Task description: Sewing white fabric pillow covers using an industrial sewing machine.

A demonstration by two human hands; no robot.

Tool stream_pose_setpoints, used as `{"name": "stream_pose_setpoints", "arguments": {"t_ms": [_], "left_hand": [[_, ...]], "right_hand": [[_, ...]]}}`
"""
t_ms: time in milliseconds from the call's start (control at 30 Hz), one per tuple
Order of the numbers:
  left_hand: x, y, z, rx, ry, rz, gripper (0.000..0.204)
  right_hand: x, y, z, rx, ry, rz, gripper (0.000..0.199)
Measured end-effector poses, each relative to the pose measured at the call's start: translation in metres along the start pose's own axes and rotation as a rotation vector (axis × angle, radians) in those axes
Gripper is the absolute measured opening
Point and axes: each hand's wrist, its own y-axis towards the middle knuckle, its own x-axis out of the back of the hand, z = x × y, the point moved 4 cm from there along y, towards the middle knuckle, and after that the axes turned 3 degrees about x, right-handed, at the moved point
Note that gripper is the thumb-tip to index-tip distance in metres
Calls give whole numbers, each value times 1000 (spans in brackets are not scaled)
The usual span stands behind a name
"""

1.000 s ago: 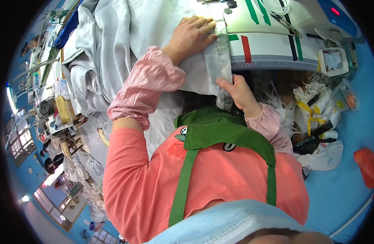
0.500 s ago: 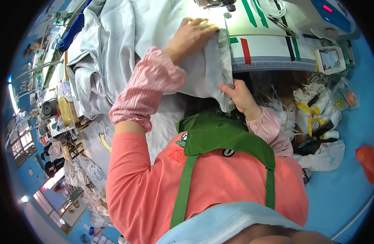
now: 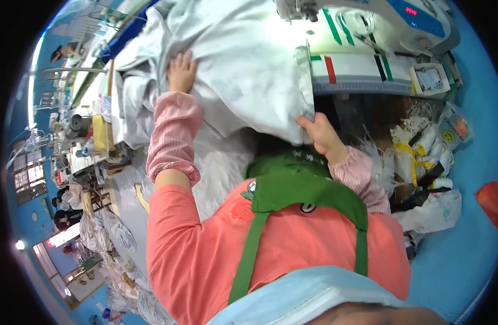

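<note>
A large pale grey fabric piece spreads over the sewing table and hangs over its front edge. My left hand rests on the fabric's left part, fingers stretched and slightly spread. At the lower right corner, my right hand pinches the fabric's edge between thumb and fingers. The right-hand edge of the cloth runs up from there toward the sewing machine head. A bright lamp glow there washes out the needle area.
Right of the fabric, coloured tape strips and a ruler strip mark the table front. A small white box sits at its right end. Below hangs a bundle with a yellow measuring tape. Fabric heaps lie at left.
My left hand has moved left, away from the machine head, across the fabric. The cloth there has shifted and its folds have changed. My right hand still holds the corner, slightly lower.
</note>
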Motion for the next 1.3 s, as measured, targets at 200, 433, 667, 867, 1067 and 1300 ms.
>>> {"name": "stream_pose_setpoints", "arguments": {"t_ms": [200,433,667,867,1067,1300], "left_hand": [[-13,-8,1,10,-70,50,51],[63,-23,-86,-174,-89,-28,45],[111,-198,-308,-759,-395,233,75],[115,-184,-316,-650,-658,-315,40],[135,-176,-308,-599,-618,-353,29],[125,-179,-317,-616,-655,-309,27]], "right_hand": [[23,-21,-26,-36,-15,-183,29],[19,-41,-23,75,2,-131,26],[-1,-53,-7,95,-20,-12,23],[-16,-63,29,231,-191,-75,29],[-10,-69,24,154,-51,51,43],[7,-38,10,24,328,-4,36]]}}
